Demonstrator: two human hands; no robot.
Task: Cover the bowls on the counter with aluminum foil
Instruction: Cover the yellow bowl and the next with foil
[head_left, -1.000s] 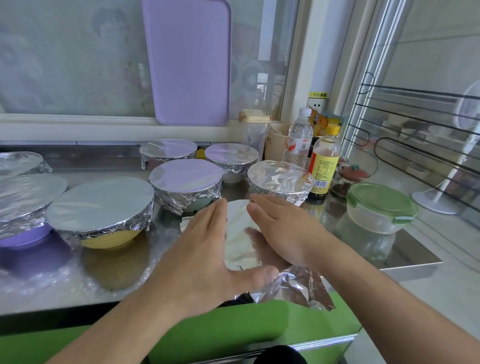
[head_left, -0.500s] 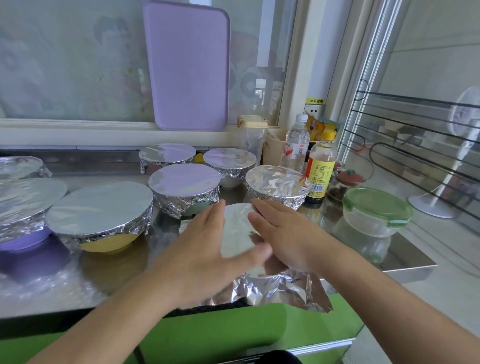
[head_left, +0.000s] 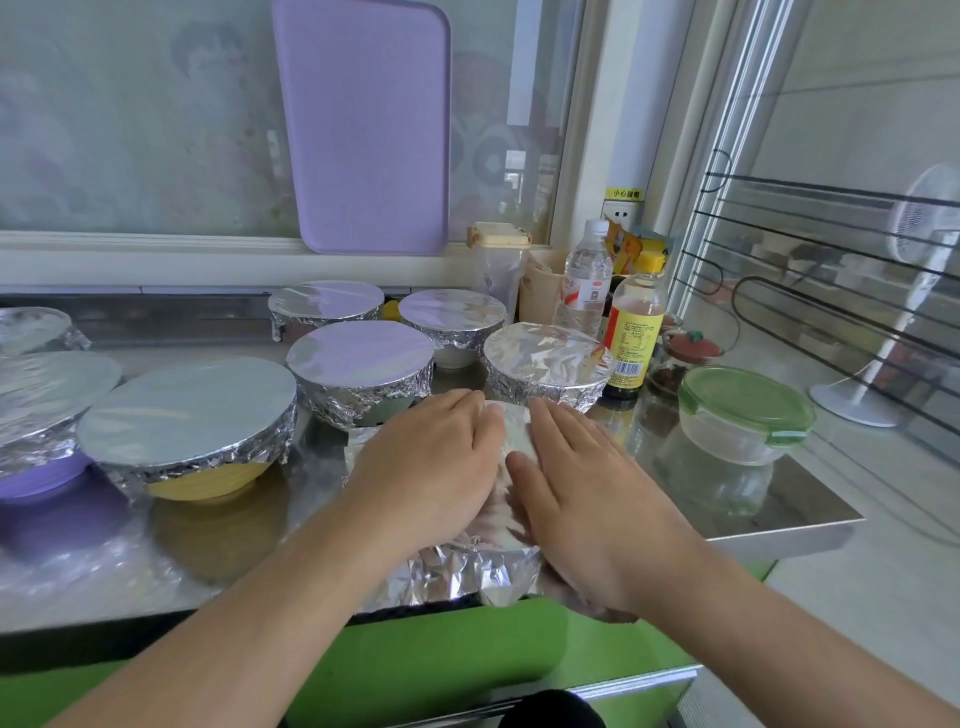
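Note:
A bowl at the counter's front edge lies under a sheet of aluminum foil (head_left: 467, 571); the bowl itself is hidden. My left hand (head_left: 431, 467) presses flat on the foil's left half, fingers straight. My right hand (head_left: 576, 488) presses flat on its right half, fingers pointing away from me. Crumpled foil hangs down the near side. Behind stand several foil-covered bowls: a yellow one (head_left: 192, 415), a purple one (head_left: 41, 395), a middle one (head_left: 361, 364), one at the right (head_left: 545, 364), and two at the back (head_left: 324, 306) (head_left: 452, 317).
A clear container with a green lid (head_left: 745, 410) sits at the right. Bottles (head_left: 631, 332) and jars crowd the back right corner. A purple tray (head_left: 363, 124) leans against the window. The steel counter (head_left: 769, 514) ends at the right; a green cabinet front lies below.
Both hands have slid forward and together over the foil top, from cupping its sides to lying flat side by side. The view has shifted slightly.

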